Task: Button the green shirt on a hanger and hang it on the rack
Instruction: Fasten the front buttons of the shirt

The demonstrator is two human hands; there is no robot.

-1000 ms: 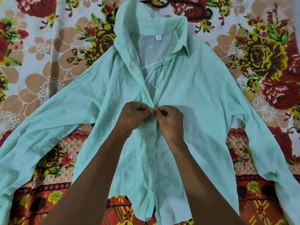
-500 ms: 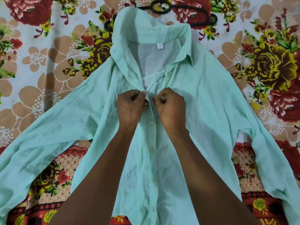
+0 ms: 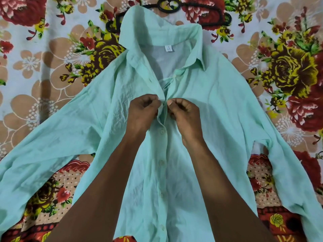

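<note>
Left hand (image 3: 142, 113) curled closed, pinching the left front edge of the green shirt (image 3: 218, 119) at chest height. Right hand (image 3: 185, 116) likewise curled closed, pinching the opposite edge just beside it, fingertips (image 3: 170, 103) of both nearly meeting over the placket. Below the hands, four buttons (image 3: 162, 131) fastened in a line down the front. Above them, neckline open, collar (image 3: 162, 37) spread wide with a small white label (image 3: 168, 48) showing inside. Shirt laid flat, front up, sleeves flung out to both sides. Black hanger (image 3: 168, 5) poking out behind the collar. All lying on a floral bedsheet (image 3: 43, 55).
</note>
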